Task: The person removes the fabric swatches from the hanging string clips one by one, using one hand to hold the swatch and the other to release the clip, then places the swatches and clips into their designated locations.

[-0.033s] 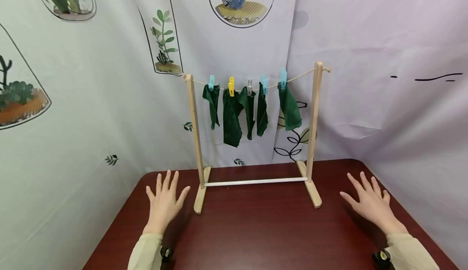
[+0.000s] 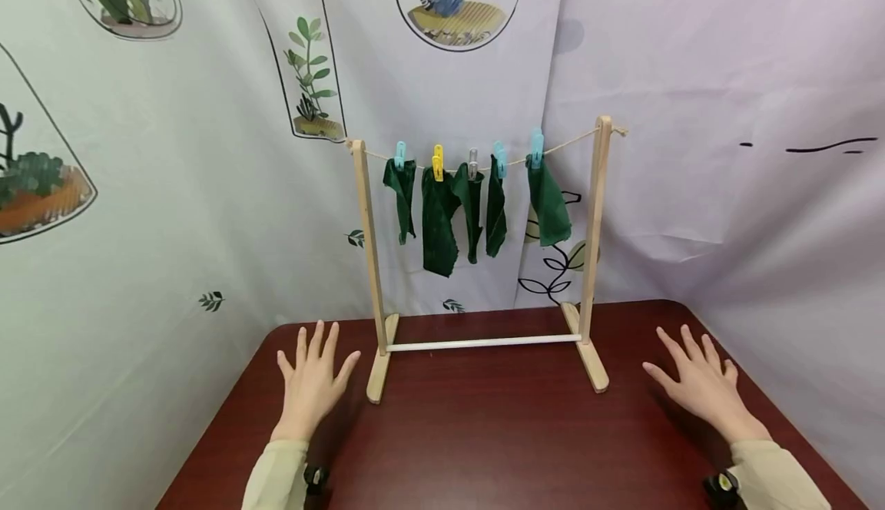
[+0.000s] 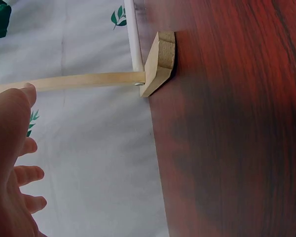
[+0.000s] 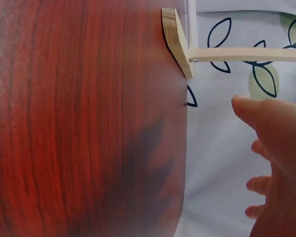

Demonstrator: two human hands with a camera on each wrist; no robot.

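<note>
My left hand [image 2: 309, 387] is spread over the left side of the table, just left of the rack's left foot [image 2: 382, 360]. Over on the right, my right hand [image 2: 705, 387] has its fingers spread too, farther from the right foot [image 2: 585, 350]. Neither hand holds anything, and both cast shadows on the tabletop. Between them stands a small wooden drying rack [image 2: 596, 226] with a string [image 2: 570, 141] tied across its posts. Several dark green cloth pieces [image 2: 439, 226] hang from it by clothespins: a yellow one [image 2: 438, 163], a clear one [image 2: 473, 164] and blue ones [image 2: 536, 149].
The dark red wooden table [image 2: 484, 433] has rounded far corners. A white rod [image 2: 484, 342] joins the rack's feet low down. Pale curtains [image 2: 207, 149] printed with plants in jars hang behind and at both sides. Dark wrist devices [image 2: 315, 479] sit below the sleeves.
</note>
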